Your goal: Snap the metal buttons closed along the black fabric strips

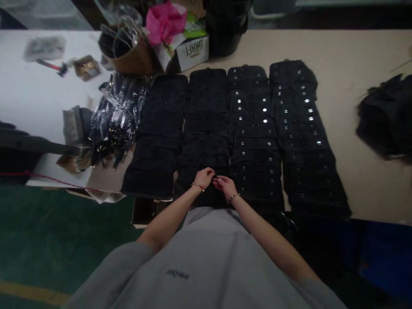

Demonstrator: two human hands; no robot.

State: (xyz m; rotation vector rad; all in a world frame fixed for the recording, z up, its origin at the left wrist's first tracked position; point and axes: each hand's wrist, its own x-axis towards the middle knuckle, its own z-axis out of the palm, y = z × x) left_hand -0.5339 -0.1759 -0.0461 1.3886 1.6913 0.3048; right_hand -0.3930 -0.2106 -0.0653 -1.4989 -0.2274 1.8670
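My left hand (204, 177) and my right hand (225, 186) meet in front of my body, fingers pinched around a small black piece (214, 176) whose kind I cannot make out. Both hands are over the near end of a column of overlapping black fabric pieces (206, 148). To the left lies another plain black column (154, 159). Just right of my right hand runs a black column with rows of silvery snaps or eyelets (256, 159). A similar studded column (305, 163) lies farther right.
Black straps in clear plastic (117, 107) lie at left, near a hammer (53, 65) and a small box of parts (86, 68). Behind the columns stand a cardboard box (133, 56), a printed carton (193, 51) and a black bucket (225, 32). A dark fabric heap (389, 116) sits at right.
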